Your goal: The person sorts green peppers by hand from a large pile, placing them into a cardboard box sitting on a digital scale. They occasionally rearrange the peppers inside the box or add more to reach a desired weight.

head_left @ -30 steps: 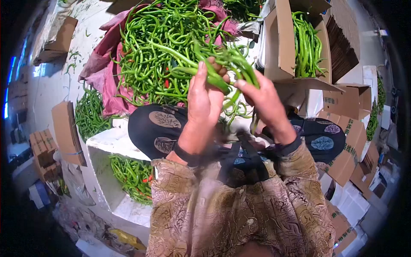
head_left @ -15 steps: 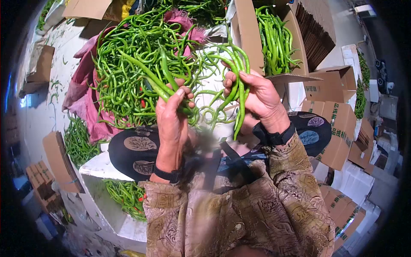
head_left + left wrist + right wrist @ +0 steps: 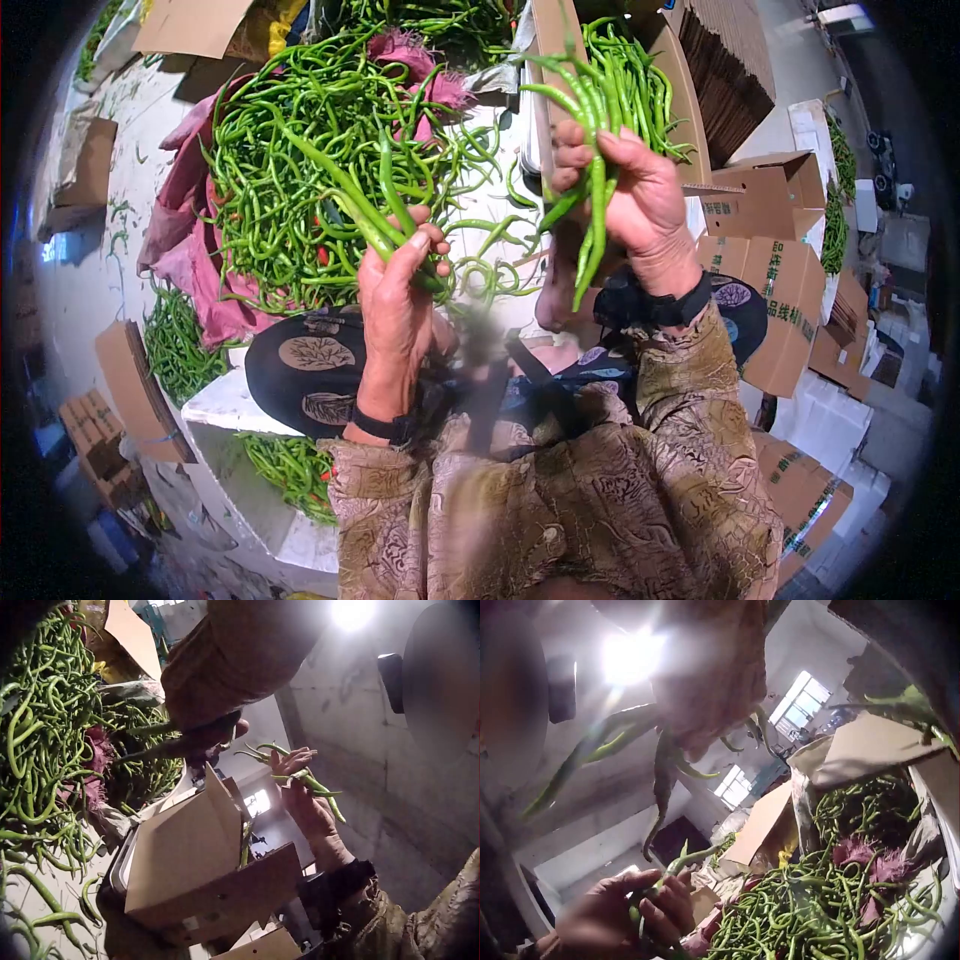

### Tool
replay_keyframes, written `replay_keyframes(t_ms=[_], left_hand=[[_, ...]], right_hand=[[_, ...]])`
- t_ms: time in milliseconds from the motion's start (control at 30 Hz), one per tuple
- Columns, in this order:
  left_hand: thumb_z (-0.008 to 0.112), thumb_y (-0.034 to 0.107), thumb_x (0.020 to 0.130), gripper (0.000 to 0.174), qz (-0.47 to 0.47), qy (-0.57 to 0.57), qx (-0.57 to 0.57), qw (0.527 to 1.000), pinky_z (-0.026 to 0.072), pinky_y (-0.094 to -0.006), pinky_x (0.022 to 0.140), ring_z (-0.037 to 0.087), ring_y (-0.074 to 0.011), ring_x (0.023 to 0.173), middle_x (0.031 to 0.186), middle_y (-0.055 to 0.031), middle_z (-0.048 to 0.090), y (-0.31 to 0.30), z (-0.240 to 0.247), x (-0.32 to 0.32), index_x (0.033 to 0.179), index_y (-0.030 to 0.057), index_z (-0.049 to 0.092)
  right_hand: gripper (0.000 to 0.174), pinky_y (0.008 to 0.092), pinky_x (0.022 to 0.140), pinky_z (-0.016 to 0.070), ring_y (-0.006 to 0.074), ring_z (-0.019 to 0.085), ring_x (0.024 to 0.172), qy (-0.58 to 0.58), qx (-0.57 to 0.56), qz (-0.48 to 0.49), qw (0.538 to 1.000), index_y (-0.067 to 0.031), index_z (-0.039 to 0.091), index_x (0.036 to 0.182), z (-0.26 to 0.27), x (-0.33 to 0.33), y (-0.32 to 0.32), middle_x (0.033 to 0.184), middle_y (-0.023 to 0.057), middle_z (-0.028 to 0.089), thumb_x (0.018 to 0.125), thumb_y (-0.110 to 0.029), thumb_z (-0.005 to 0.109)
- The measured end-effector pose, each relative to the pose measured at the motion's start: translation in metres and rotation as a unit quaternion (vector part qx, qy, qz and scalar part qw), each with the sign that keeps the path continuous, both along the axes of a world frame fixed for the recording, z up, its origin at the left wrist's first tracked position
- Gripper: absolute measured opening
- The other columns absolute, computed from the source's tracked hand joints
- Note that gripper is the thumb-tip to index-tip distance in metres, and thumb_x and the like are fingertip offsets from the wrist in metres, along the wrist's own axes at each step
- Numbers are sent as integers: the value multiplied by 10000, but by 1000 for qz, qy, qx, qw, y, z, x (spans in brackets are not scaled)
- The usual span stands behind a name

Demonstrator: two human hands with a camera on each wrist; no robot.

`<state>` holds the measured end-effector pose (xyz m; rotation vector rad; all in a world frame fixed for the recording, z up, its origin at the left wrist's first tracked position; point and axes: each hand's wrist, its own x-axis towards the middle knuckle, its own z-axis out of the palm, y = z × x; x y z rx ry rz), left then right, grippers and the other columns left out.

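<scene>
My left hand (image 3: 395, 295) grips a few long green chili peppers (image 3: 340, 180), their tips pointing up and left over the pepper pile. In the right wrist view the same left hand (image 3: 641, 907) curls around them. My right hand (image 3: 645, 205) holds a small bunch of green chili peppers (image 3: 598, 170) between thumb and fingers, some hanging down below the palm. The bunch overlaps the front of an open cardboard box (image 3: 690, 110) that has more green chili peppers (image 3: 640, 85) standing in it. The left wrist view shows my right hand (image 3: 307, 802) with peppers across the fingers.
A big heap of green chili peppers (image 3: 300, 170) lies on pink cloth (image 3: 180, 235) ahead and left. Loose peppers (image 3: 490, 235) are scattered before my knees. A white foam box (image 3: 225, 410) with peppers sits at the left knee. Flattened cardboard (image 3: 725, 75) and cartons (image 3: 780, 310) stand right.
My hands have moved from close together to wide apart. The right hand has gone up and right with its bunch, toward the cardboard box. The left still grips its peppers.
</scene>
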<state>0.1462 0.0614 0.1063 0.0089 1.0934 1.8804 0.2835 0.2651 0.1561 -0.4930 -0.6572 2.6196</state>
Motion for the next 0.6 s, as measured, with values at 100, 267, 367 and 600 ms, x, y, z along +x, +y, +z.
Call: replay_keyframes(t_ms=[100,267,367,600], left_hand=[[582,95,881,292,-7,-3,-6,1000,476,-251,661,565,-144,824,919,-91,596,1,0,1,1136,-39,535],[598,130,871,304,-46,33,-39,998,496,-267,675,587,-144,797,916,-92,633,2,6,6,1126,-28,546],[599,136,872,299,-66,26,-31,997,501,-269,692,597,-146,813,916,-85,637,4,8,10,1122,-21,553],[637,131,864,297,-116,132,-106,979,478,-253,729,601,-122,798,918,-65,664,12,8,18,1118,-18,591]], right_hand=[[496,341,801,414,121,465,801,13,25,-8,1000,35,336,1332,25,2,17,992,65,447,887,-56,536],[544,297,839,492,134,593,863,-89,293,20,952,25,360,1396,75,19,88,1049,103,607,913,-136,552],[529,277,845,488,123,589,889,-234,454,-23,859,18,392,1379,90,34,122,1032,88,619,913,-166,561],[691,401,1024,403,336,494,1241,-476,740,43,473,64,392,1364,3,63,127,1328,269,499,892,-404,580]])
